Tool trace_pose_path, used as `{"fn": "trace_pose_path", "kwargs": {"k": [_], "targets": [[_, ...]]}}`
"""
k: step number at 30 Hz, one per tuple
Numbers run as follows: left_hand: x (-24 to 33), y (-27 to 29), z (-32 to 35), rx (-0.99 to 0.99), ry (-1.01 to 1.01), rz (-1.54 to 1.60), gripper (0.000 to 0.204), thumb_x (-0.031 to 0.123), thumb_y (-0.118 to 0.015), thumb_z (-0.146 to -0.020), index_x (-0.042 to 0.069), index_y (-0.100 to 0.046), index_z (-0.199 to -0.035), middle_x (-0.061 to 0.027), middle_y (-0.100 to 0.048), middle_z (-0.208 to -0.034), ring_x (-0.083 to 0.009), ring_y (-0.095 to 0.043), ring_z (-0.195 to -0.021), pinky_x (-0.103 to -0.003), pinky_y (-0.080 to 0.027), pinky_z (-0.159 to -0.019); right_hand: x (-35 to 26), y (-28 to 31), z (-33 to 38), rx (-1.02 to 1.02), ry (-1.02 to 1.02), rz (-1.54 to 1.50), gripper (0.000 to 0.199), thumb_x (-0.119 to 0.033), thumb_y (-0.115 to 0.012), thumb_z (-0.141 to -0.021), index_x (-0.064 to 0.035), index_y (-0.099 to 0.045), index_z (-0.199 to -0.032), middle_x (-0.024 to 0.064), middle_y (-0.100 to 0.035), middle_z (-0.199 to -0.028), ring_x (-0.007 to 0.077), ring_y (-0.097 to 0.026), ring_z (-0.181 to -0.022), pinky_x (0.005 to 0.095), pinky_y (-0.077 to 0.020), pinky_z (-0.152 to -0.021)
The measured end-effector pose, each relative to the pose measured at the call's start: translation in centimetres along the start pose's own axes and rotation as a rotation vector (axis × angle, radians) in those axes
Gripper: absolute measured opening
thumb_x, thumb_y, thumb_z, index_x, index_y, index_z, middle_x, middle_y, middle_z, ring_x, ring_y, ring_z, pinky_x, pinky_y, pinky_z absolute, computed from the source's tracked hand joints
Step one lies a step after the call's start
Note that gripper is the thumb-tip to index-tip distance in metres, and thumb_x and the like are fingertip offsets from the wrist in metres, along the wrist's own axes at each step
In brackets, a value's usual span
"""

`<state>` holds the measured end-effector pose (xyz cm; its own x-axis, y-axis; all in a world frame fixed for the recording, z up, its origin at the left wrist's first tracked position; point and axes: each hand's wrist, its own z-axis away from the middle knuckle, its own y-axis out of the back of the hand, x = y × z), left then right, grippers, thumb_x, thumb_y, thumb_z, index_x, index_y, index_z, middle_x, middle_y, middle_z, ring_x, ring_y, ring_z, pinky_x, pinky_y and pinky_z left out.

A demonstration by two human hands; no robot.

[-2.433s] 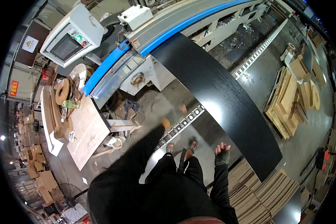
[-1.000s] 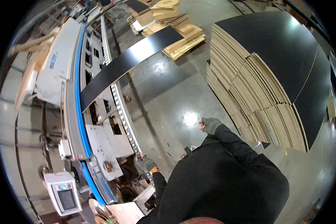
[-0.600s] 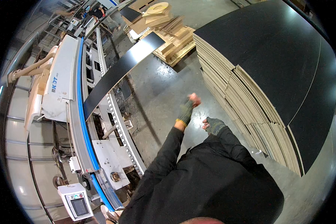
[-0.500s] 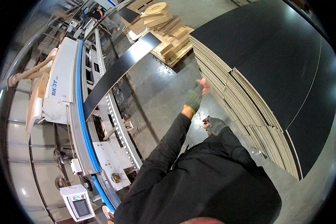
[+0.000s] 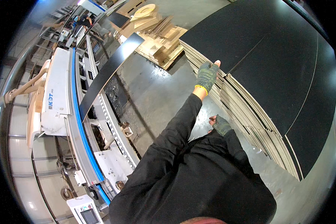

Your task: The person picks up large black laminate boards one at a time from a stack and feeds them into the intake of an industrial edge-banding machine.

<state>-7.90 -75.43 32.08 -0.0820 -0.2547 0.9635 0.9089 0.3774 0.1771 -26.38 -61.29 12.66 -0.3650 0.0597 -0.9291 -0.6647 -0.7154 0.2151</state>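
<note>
My left hand (image 5: pixel 207 77), in a green-grey knit glove with a yellow cuff and bare fingertips, is closed at the near edge of a black-faced board (image 5: pixel 212 43) on top of the tall stack at the right. Its thumb lies by the top edge; the other fingers are mostly hidden. A dark seam runs across the black surface just beyond this hand. My right hand (image 5: pixel 221 125), gloved alike, hangs low before my body, beside the stack's side (image 5: pixel 250 115). Its fingers are loosely bent and apart, with nothing visible in them.
A long white machine (image 5: pixel 58 97) with a blue strip stands at the left, its control panel (image 5: pixel 86 212) nearest me. Across its roller rail lies a black strip board (image 5: pixel 110 72). Wooden pieces (image 5: pixel 162 41) sit on a pallet beyond. Another person (image 5: pixel 84 21) works far off.
My left hand has moved forward and right onto the stack's edge. A seam now shows in the stack's black top. My right hand has shifted slightly right, and the view has tilted a little.
</note>
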Motion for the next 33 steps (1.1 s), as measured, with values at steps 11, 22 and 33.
{"fn": "trace_pose_path", "kwargs": {"k": [11,22,33], "targets": [[-0.9,2.2,-2.5,-0.199,0.051,0.202,0.038,0.037,-0.066,-0.095,0.006,-0.060,-0.074,-0.0058,-0.057,-0.060,-0.0165,-0.055,-0.050,-0.031,-0.048,-0.049,-10.6,0.9,-2.2,0.233,0.294,-0.443,0.045,-0.025,-0.065,-0.095,-0.0015,-0.052,-0.132,0.0122,-0.069,-0.109,0.0190,-0.066,-0.096,0.0373,-0.0507,-0.090],[2.9,12.1,-9.8,0.425,-0.503,-0.449,0.069,0.050,-0.071,-0.087,-0.002,-0.054,-0.128,-0.0211,-0.061,-0.111,-0.0315,-0.061,-0.104,-0.041,-0.049,-0.090,-18.2,4.0,-2.9,0.549,0.483,-0.199,0.098,-0.027,-0.066,-0.091,-0.0023,0.001,-0.157,0.0174,-0.057,-0.129,0.0177,-0.066,-0.092,0.0352,-0.0533,-0.088],[3.3,13.0,-11.0,0.189,-0.447,-0.433,0.070,0.050,-0.075,-0.084,-0.001,-0.057,-0.130,-0.0206,-0.064,-0.117,-0.0293,-0.062,-0.109,-0.040,-0.049,-0.094,-18.3,4.4,-4.1,0.538,0.483,-0.200,0.102,-0.027,-0.070,-0.088,-0.0030,0.001,-0.157,0.0147,-0.058,-0.128,0.0177,-0.066,-0.092,0.0347,-0.0530,-0.088]]}}
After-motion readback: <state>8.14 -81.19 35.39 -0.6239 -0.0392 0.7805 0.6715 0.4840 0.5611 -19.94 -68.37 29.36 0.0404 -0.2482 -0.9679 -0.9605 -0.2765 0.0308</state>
